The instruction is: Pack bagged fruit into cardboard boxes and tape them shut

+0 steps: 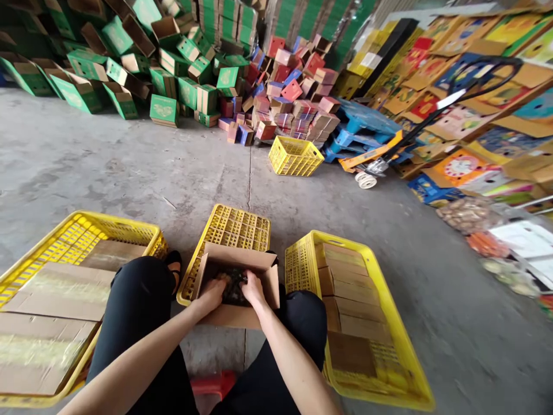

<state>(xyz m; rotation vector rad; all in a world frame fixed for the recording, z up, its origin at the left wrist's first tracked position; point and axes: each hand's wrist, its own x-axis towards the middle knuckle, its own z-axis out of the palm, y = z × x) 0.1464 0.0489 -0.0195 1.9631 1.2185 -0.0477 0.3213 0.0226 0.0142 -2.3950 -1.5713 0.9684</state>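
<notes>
An open brown cardboard box [235, 314] sits between my knees, resting on an upturned yellow crate [237, 226]. Both my hands are inside the box. My left hand [213, 294] and my right hand [253, 288] close around dark contents [233, 283] that I cannot make out. The fingers curl downward and are partly hidden by the box wall.
A yellow crate [389, 323] on my right holds stacked flat cartons; a yellow crate [82, 226] on my left holds taped boxes. Farther off lie another yellow crate [295, 155], piles of green boxes [164, 109] and red boxes, a pallet jack [371, 158] and flattened colourful cartons.
</notes>
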